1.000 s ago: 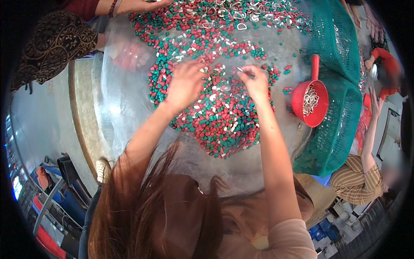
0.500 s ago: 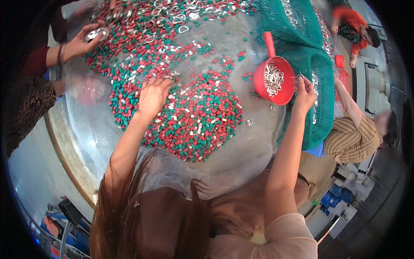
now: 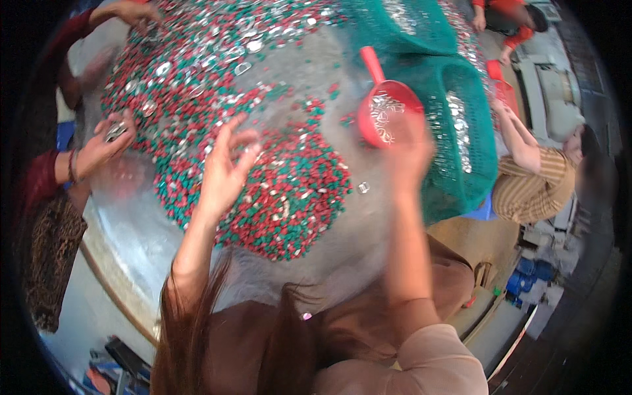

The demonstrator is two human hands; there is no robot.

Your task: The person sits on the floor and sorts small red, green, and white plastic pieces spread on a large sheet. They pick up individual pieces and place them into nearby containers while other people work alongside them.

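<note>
My left hand [image 3: 227, 171] hovers over a heap of small red and green pieces [image 3: 289, 220] with bits of metal among them. Its fingers are spread, and I see nothing between them. At the near right rim of a red scoop [image 3: 411, 97] is my right hand [image 3: 409, 145], too smeared by motion to show its fingers or anything they hold. Small silver metal loops [image 3: 385, 105] lie inside the scoop, whose handle points away from me. One loose silver buckle [image 3: 363, 187] rests on the table between the heap and my right forearm.
Two green mesh baskets [image 3: 484, 181] with shiny metal parts stand right of the scoop. On the left, a co-worker's hand [image 3: 99, 151] holds metal rings; another hand [image 3: 135, 14] reaches in behind. A person in a striped shirt [image 3: 536, 187] sits at the right.
My right hand has moved left and nearer, to the scoop's near rim. My left hand has lifted and opened its fingers. The whole view has shifted; one co-worker's hand has turned palm up.
</note>
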